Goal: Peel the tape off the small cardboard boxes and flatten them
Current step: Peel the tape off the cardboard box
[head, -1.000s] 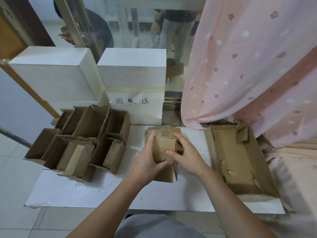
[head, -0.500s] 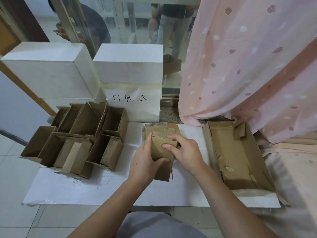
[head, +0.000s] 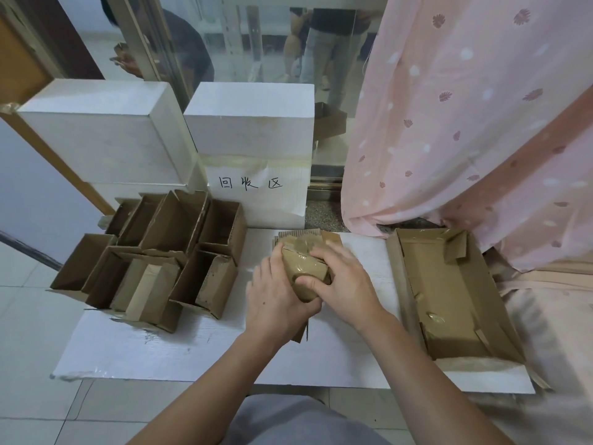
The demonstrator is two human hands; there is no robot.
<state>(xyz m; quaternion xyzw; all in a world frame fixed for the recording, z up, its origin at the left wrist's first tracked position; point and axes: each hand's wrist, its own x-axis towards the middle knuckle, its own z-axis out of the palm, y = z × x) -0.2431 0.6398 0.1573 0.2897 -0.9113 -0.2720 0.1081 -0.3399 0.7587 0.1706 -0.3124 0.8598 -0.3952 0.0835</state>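
Note:
A small brown cardboard box (head: 305,268) with shiny tape over its top sits at the middle of the white board (head: 192,354), on a flattened piece of cardboard (head: 321,235). My left hand (head: 276,300) grips the box from its left and near side. My right hand (head: 346,281) holds it from the right, with the thumb pressed on the near face and fingers over the top edge. Several small open cardboard boxes (head: 167,252) stand clustered on the board's left.
A larger open cardboard tray (head: 449,300) lies on the right of the board. Two white foam blocks (head: 250,120) and a handwritten sign (head: 253,184) stand behind. A pink curtain (head: 481,107) hangs at right. People stand beyond the glass.
The box has been pressed lower and looks squashed between my hands. My right hand has slid over its top and my left hand has closed further round the near side.

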